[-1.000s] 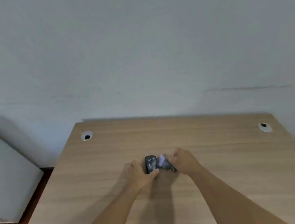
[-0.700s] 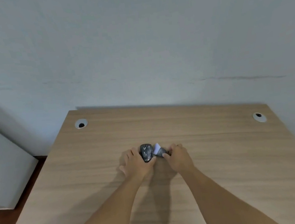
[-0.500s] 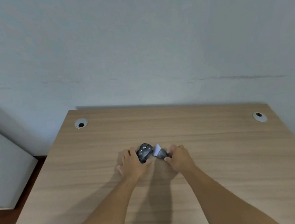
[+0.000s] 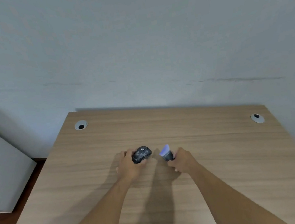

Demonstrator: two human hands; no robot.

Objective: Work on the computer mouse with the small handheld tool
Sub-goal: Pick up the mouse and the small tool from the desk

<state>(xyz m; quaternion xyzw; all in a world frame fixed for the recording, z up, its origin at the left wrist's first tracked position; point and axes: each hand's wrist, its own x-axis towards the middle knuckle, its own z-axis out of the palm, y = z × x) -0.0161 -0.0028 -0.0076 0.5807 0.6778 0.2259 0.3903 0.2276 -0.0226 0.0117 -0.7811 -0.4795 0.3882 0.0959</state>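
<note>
A black computer mouse with pale specks on its shell sits at the middle of the wooden desk, turned a little to the right. My left hand grips it from the left and behind. My right hand is closed around a small dark handheld tool whose pale bluish, fan-shaped tip points up and left toward the mouse. A small gap separates the tool's tip from the mouse.
Two round cable grommets sit near the desk's back corners, one at the left and one at the right. A pale wall stands right behind the desk. A grey panel stands to the left, over dark floor.
The tool was against the mouse's right side; my right hand has drawn it away to the right. My left hand has turned the mouse slightly. The camera tilted down a little.
</note>
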